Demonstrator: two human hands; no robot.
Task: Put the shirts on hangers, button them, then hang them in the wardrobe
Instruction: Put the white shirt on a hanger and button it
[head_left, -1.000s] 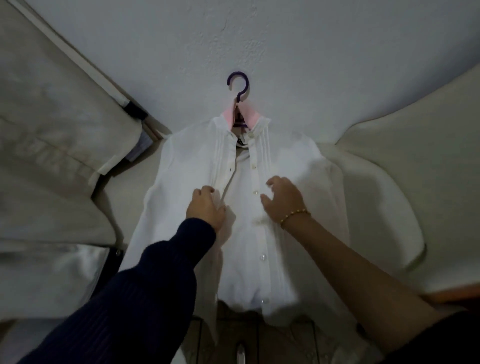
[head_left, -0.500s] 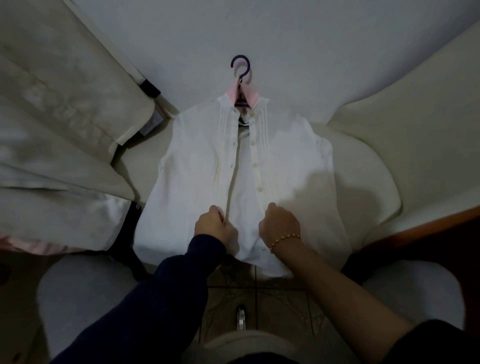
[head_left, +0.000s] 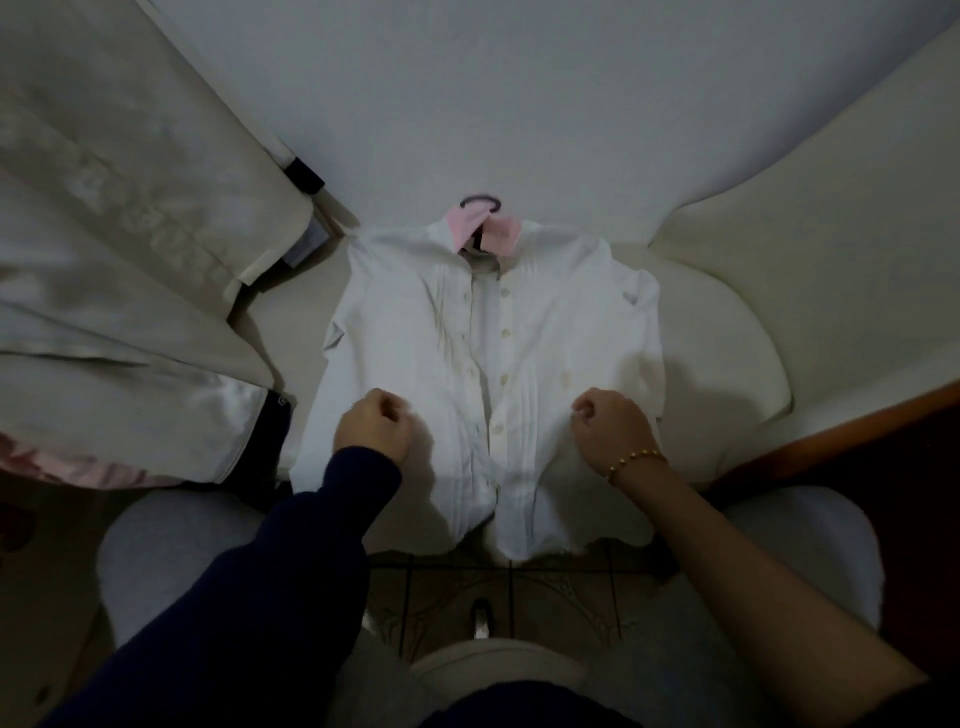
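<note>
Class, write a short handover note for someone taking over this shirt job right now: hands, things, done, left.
Left hand: fingers curled over the shirt, apparently holding nothing.
Right hand: the same.
Shirt lies front up on its hanger, on a pale cushion.
Done: shirt on hanger.
Left: front looks unbuttoned; button it, then hang it up.

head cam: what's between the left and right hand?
The white shirt: its button placket runs down between the left hand and right hand. Nothing else there. Shows in the head view.
</note>
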